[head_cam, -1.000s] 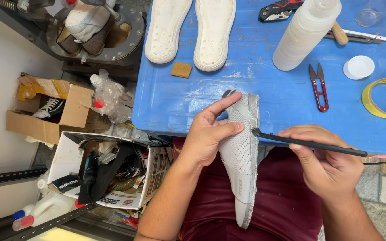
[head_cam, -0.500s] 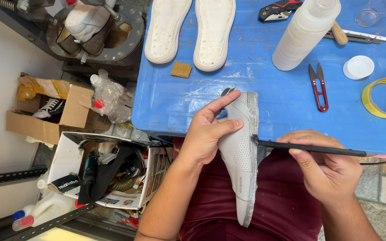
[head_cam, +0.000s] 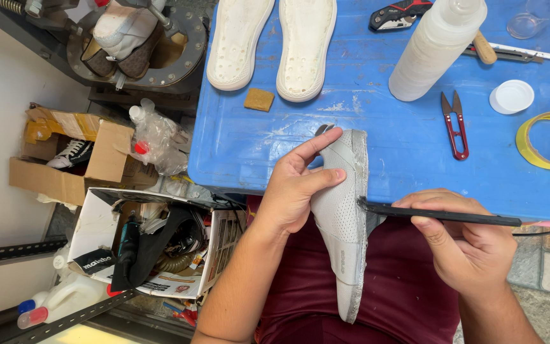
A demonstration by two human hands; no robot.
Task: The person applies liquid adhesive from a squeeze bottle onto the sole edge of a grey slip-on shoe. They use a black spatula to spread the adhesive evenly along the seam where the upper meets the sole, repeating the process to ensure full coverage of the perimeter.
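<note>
Grey shoe upper (head_cam: 344, 216) sits lower centre, gripped by the left hand (head_cam: 297, 191); the right hand (head_cam: 463, 245) pinches a black brush (head_cam: 437, 216), tip at its edge. Coating step, seemingly; steady strokes needed next.

single head-worn view, steeply downward and close over lap and blue table (head_cam: 389, 159) edge

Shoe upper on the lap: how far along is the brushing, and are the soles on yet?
In hand: the left hand steadies the grey shoe upper while the right hand holds a thin black brush, its tip on the upper's edge. That rim looks coated whitish; how much, I cannot tell. Left: both white soles lie unattached on the blue table.
</note>
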